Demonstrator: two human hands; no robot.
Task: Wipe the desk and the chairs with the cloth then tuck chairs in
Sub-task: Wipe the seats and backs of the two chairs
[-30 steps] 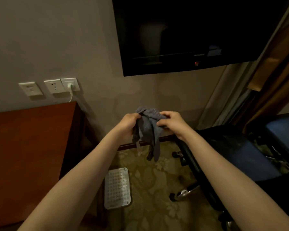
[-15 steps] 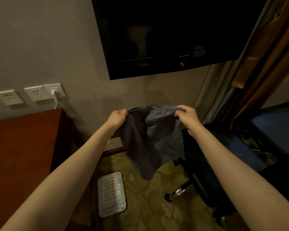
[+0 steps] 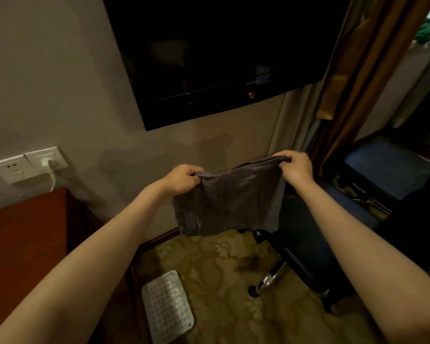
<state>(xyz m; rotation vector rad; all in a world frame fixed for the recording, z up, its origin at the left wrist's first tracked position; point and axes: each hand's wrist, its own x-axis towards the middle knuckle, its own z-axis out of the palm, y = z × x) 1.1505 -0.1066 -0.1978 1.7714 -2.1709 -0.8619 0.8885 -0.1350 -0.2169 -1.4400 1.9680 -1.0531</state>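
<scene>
My left hand (image 3: 184,180) and right hand (image 3: 294,167) pinch the top corners of the cloth (image 3: 229,204); it hangs between bench (image 3: 23,244) and chair (image 3: 308,247). My grips seem shallow in this dimness, so it could slip onto the carpet (image 3: 221,281).

The cloth (image 3: 229,199) is showing grey-blue, the desk (image 3: 23,244) reddish-brown. The carpet (image 3: 224,247) is showing olive-gold florals, the plate (image 3: 168,306) silvery dots, the TV (image 3: 221,58) black.
</scene>
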